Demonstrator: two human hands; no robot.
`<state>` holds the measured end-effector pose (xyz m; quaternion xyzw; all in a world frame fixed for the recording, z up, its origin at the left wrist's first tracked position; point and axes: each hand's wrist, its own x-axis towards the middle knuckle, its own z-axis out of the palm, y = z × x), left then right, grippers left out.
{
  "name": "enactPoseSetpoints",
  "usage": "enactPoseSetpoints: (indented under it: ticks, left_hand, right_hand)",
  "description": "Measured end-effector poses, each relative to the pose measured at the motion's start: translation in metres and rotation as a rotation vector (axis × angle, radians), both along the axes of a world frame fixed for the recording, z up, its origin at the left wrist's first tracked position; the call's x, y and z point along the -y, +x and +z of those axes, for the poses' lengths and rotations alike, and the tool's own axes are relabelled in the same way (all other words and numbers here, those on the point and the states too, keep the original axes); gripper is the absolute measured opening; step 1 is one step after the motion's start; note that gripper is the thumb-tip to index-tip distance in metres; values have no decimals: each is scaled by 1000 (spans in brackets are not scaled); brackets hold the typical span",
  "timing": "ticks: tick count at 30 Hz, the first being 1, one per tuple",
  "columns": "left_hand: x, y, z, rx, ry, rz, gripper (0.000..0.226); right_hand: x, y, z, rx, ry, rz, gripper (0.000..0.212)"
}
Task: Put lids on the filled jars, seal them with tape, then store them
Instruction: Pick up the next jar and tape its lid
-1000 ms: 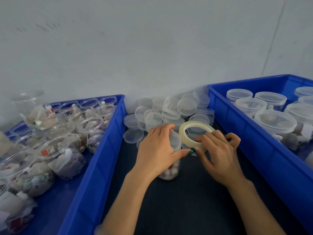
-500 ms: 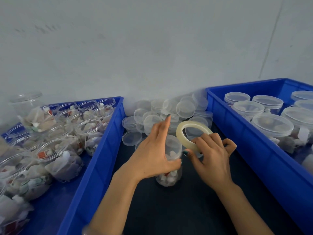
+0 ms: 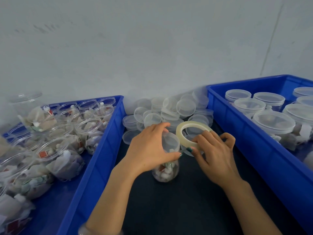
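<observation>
- Left hand [image 3: 149, 150] wraps jar [image 3: 166, 172] on mat [image 3: 186, 200], centre; right hand [image 3: 215, 153] pinches tape roll [image 3: 182, 134] at jar's 2 o'clock.
- Risks: jar rotates under pull, tape wrinkles; lid [image 3: 170, 141] lifts if unseated.

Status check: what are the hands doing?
Left hand grips the lidded jar. Right hand holds the tape roll beside its lid. Loose lids heaped behind, not blocking.

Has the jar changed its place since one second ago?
No. The jar stands at the same spot, just as far from the wall of the right bin as before.
</observation>
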<state>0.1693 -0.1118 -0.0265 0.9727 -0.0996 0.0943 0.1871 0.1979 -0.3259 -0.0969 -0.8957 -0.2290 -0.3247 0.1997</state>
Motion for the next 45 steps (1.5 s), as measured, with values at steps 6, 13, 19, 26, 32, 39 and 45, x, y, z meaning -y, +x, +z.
enactPoseSetpoints:
  ticks: [6,13,19,26,32,39,45]
  left_hand:
    - [-6,1,-1,-162,-214,-177,84]
    - [15,2,-14,0,-213,-85,73]
    - [16,6,-21,122,-299,-61,60]
    - [5,9,-14,41,-274,-228,79]
    - [5,11,-9,31,22,-151,97]
    - [9,6,-5,-35,126,28,92]
    - [4,4,3,-128,-11,-81,97]
  right_hand:
    - [-10,-4,3,99,83,-123,43]
    - [-18,-6,0,29,119,-82,26]
    - [-5,0,-1,-100,100,133,26]
    - [-2,1,1,-32,96,22,22]
    - [-10,-3,0,38,129,-1,19]
    - [-6,-1,-1,-48,55,8,19]
    - [-9,-3,0,-73,38,-14,24]
